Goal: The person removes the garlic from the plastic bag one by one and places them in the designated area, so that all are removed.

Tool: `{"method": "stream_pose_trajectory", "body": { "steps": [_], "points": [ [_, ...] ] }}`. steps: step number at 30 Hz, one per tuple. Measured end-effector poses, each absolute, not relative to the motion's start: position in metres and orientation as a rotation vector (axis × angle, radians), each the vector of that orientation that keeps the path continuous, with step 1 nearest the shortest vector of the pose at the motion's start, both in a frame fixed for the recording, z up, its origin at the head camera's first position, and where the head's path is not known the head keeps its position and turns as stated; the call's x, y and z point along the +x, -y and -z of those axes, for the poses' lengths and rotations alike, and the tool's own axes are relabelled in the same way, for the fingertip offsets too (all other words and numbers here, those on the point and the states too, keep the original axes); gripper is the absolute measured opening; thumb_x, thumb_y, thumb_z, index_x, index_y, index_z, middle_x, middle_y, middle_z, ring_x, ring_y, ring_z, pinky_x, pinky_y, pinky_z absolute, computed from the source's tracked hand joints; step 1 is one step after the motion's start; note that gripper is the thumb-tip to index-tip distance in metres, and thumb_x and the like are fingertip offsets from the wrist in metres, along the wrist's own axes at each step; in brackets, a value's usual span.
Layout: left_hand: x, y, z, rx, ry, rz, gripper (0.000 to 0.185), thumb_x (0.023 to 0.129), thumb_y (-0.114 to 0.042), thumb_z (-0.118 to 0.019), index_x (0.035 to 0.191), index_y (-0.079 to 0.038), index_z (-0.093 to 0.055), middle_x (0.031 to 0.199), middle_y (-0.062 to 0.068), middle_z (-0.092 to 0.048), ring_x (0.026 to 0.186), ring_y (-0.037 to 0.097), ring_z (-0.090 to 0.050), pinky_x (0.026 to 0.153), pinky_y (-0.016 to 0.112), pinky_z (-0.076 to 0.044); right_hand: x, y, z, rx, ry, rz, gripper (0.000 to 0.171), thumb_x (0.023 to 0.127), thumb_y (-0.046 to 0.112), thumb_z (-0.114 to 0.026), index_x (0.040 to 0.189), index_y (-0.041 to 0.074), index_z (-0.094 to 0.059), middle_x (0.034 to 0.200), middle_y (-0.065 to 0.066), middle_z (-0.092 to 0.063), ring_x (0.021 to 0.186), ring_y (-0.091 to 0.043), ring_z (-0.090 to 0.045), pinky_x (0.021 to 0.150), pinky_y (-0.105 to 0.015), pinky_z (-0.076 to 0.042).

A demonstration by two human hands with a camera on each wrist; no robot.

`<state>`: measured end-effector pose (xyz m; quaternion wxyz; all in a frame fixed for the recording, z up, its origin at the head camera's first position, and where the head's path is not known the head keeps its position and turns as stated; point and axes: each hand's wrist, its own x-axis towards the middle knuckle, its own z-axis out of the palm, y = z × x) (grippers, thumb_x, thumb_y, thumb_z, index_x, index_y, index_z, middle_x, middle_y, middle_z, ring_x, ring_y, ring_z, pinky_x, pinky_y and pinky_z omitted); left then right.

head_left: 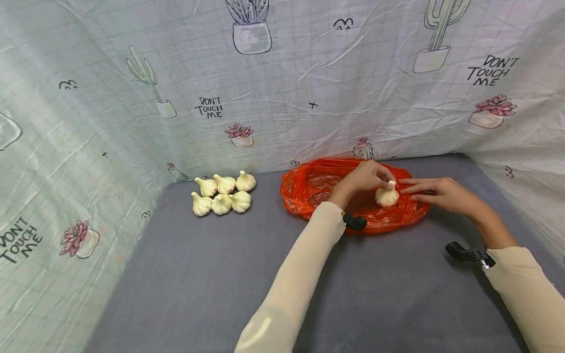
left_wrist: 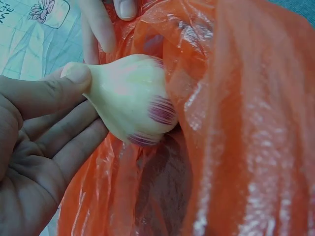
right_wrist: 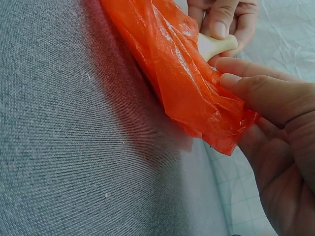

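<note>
Left hand (head_left: 362, 177): reaching over the orange plastic bag (head_left: 318, 189) and pinching a garlic bulb (head_left: 387, 195) by its stem end; the left wrist view shows thumb and fingers clamping round the bulb.
Right hand (head_left: 441, 192): fingers lying nearly straight, thumb and fingertips touching the bag's right rim; the right wrist view shows them pressing the film, though whether they are truly nipping it I cannot tell.
Garlic bulb: sitting at the bag's right side, over the opening, touching the film; purple streaks showing on its skin.
Bag: lying open and crumpled on the grey bench (head_left: 212, 274), toward the far right.
Garlic pile (head_left: 222, 193): six bulbs clustering at the far left of the bench, well apart from the bag.
Backdrop: cactus-print cloth (head_left: 282, 98) hanging round the bench.
Risk, as I am judging it: the pinch is sitting on a narrow stem, so the bulb could be slipping free; the thin film could be collapsing over the mouth if the right hand's light touch gives, or tearing under a hard pull.
</note>
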<state>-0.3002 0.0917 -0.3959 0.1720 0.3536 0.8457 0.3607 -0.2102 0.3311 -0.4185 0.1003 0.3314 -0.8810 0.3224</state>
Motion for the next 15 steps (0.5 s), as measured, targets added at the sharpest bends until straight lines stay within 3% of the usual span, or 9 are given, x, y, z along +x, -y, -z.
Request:
{"method": "stream_pose_trajectory", "body": {
  "steps": [15],
  "points": [
    [-0.3003, -0.0892, 0.3985, 1.062, -2.441, -1.026, 0.014, 0.092, -0.015, -0.077, 0.104, -0.008, -0.080, 0.094, -0.001, -0.077, 0.085, 0.006, -0.066, 0.073, 0.013, -0.050, -0.2107, -0.3316, 0.4210, 0.986, 2.594, -0.962, 0.029, 0.086, -0.003, -0.077, 0.110, 0.012, -0.080, 0.130, 0.006, -0.068, 0.120, 0.020, -0.044, 0.092, 0.000, -0.033]
  ]
}}
